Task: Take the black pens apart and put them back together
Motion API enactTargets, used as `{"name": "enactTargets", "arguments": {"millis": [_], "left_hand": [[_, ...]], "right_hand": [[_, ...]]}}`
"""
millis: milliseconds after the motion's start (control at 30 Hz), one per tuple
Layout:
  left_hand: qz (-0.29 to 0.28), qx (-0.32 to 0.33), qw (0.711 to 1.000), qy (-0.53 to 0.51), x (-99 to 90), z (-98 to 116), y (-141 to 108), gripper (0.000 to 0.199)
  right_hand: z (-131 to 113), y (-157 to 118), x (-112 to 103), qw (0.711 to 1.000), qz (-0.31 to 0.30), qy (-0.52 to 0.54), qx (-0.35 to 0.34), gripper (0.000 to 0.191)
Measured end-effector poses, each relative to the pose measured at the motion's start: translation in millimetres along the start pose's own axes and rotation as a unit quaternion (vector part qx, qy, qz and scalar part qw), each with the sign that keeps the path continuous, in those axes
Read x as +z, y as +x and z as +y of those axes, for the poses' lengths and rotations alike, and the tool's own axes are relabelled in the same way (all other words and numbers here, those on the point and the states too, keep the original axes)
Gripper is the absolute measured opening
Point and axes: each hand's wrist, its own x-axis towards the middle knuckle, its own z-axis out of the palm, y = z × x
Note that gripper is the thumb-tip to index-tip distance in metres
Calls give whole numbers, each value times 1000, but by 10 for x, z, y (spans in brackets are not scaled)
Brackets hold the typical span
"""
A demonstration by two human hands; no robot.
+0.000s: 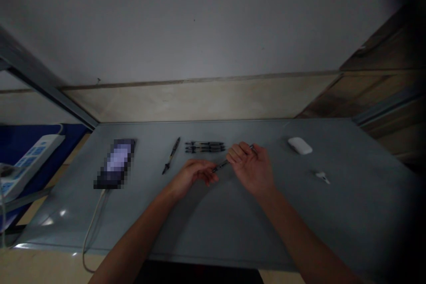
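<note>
A slim dark pen [222, 165] is held slantwise above the table, between my two hands. At its lower left end, my left hand [195, 175] pinches it with the fingertips, the other fingers loosely curled. My right hand [251, 164] has its fingers wrapped round the upper part, and a dark tip shows by the thumb. Just behind my hands, several black pens [204, 147] lie side by side in a row. Another black pen [171, 156] rests on its own at a slant, left of that row.
On the grey table [233, 226], a pixelated phone [116, 164] with a white cable [95, 222] lies at the left. To the right are a white rounded case [300, 145] and a small white earbud [322, 177]. A white power strip [28, 164] stands beyond the left edge.
</note>
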Motion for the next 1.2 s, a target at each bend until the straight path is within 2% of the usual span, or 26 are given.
{"name": "enactTargets", "arguments": {"millis": [267, 900, 1200], "left_hand": [[-3, 6, 1000, -5, 4, -22, 9, 34], [-18, 0, 1000, -5, -9, -39, -1, 42], [-24, 3, 1000, -3, -7, -29, 1, 37]], "right_hand": [[-18, -13, 14, 1000, 0, -8, -5, 41], [-16, -16, 15, 993, -31, -107, -31, 43], [-9, -25, 31, 996, -55, -68, -15, 43]]}}
